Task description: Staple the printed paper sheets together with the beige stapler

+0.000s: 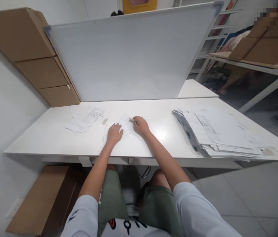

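My left hand [114,133] lies flat on the white table, fingers stretched out over the left edge of a small white sheet of paper [126,127]. To its right, my right hand [141,125] is closed around a short, thin, light-brown pencil [131,119], its tip pointing left over the sheet. Faint dark marks show on the paper, but they are too small to read. The paper's outline nearly blends into the tabletop, and much of the pencil is hidden by my fingers.
Several loose printed slips [89,119] lie at the left. A thick stack of papers [222,131] sits at the right of the table [45,138]. A whiteboard [134,59] stands along the back beside stacked cardboard boxes [42,72]. Another box [37,197] is below left.
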Demonstrator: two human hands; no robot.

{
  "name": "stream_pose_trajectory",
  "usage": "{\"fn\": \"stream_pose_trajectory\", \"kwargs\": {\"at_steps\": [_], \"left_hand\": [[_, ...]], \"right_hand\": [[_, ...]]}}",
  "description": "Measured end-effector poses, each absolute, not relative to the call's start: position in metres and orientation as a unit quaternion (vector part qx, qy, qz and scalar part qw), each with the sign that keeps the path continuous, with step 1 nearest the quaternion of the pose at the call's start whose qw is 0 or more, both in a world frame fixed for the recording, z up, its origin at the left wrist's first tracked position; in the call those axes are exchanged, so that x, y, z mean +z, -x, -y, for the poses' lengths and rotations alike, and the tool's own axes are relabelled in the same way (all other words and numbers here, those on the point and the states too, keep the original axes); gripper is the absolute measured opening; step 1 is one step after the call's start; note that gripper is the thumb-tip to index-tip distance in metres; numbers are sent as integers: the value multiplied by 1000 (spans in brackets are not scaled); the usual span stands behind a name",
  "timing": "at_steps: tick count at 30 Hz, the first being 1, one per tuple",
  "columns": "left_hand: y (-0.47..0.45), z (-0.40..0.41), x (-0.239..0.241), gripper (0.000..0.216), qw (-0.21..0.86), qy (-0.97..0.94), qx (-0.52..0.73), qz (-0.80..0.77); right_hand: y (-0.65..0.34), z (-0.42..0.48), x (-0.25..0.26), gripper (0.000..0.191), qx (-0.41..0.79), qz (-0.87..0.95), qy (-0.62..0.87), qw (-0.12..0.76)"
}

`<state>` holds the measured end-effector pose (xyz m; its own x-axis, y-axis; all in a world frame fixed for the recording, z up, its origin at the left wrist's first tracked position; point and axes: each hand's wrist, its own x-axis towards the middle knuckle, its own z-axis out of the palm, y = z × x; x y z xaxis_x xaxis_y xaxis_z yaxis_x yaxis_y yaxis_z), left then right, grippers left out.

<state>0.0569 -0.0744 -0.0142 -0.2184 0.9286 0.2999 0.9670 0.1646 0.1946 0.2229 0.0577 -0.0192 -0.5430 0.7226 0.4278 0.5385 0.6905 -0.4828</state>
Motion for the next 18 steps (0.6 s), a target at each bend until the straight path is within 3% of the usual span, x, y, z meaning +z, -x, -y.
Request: {"fn": "stream_pose_trajectory", "kwargs": {"at_steps": [18], "left_hand": [[-55,69,-18,41,50,621,-181,761]], "right_hand": [[-224,-63,-24,27,154,864,358,319]]}}
